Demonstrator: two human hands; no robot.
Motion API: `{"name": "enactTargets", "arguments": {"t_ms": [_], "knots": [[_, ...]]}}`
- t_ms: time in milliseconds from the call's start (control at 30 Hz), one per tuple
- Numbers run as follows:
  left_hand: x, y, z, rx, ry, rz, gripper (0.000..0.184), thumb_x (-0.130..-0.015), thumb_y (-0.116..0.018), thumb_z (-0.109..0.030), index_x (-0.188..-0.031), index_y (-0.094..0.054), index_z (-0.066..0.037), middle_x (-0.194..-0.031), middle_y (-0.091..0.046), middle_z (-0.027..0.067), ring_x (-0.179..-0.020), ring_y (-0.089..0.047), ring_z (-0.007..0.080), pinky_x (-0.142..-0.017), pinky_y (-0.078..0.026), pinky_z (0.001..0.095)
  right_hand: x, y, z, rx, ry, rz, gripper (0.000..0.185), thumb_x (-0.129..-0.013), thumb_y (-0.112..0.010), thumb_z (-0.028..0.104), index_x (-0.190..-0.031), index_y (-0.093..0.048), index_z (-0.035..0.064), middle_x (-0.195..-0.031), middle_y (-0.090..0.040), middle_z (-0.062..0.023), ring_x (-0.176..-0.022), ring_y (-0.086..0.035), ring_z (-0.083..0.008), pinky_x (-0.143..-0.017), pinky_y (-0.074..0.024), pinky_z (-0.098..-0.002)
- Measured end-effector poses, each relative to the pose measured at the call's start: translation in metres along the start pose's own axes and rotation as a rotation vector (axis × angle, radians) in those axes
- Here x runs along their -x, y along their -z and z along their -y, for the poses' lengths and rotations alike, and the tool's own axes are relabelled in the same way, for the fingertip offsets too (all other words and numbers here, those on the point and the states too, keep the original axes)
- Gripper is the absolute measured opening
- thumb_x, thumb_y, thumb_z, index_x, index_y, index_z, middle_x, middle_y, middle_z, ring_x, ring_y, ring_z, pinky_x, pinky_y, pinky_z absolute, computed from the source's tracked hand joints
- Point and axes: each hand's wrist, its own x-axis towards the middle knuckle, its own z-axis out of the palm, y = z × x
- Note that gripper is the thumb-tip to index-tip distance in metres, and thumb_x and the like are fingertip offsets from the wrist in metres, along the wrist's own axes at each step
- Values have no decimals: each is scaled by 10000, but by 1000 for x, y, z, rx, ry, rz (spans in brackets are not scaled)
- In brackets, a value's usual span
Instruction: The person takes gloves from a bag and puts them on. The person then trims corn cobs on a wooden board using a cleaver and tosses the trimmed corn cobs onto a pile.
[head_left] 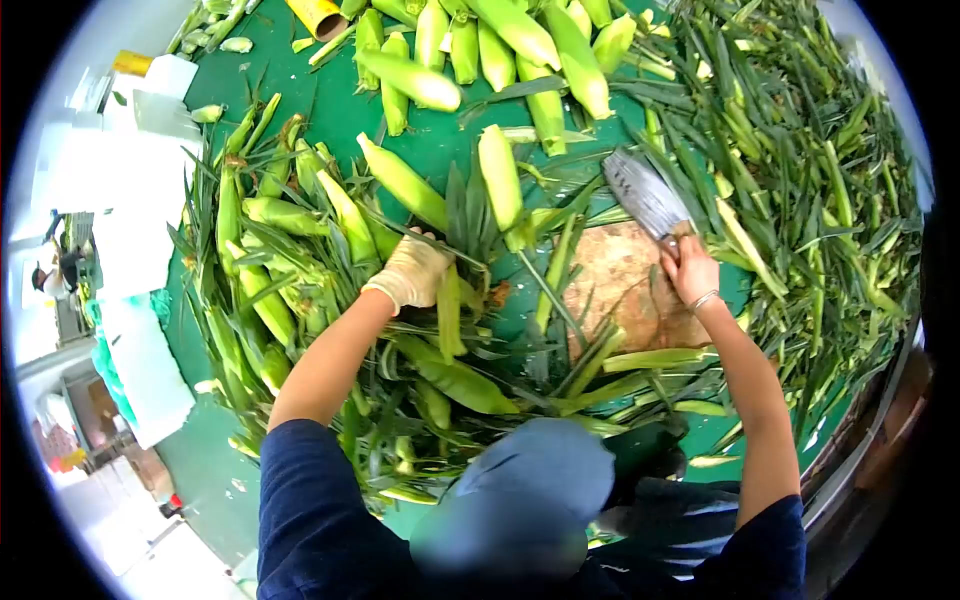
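Observation:
My left hand [414, 270], in a pale glove, is closed on the stalk end of a green corn ear among leaves, left of the board. A bare right hand, mine, [690, 268] grips the handle of a cleaver [645, 193], its broad grey blade pointing up and left over the top right of a worn wooden board [620, 275]. Cut leaves and husk pieces lie along the board's left and lower edges. One trimmed corn ear [500, 178] lies just above and left of the board, and another ear [405, 185] extends up-left beside my left hand.
Unhusked corn [265, 290] is heaped on the left of the green table [330, 95]. More ears [520, 35] lie at the top. A large pile of cut leaves [810, 190] covers the right. White boxes [150, 140] stand far left. A yellow tube [318, 16] lies at the top.

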Motion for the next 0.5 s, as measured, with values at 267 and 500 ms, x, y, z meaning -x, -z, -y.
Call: {"name": "enactTargets", "arguments": {"t_ms": [267,500], "knots": [[38,16,-159,13,-237,222,308,-682,-643,-305,-911,-669,-102,-869,-644,77,-849,-603,266,-803,-418,402,131,87,-15,-322,163,808,297,-857,-645,274,-824,-501,17,-752,-521,-130,-673,-515,-274,-583,-444,-417],[-14,54,-102,718,67,-660,321,-831,-599,-306,-951,-675,-18,-998,-663,202,-906,-645,353,-771,-513,404,223,102,-54,-554,-175,595,296,-869,-633,232,-761,-498,-9,-645,-472,-106,-594,-433,-197,-536,-394,-382]]}}
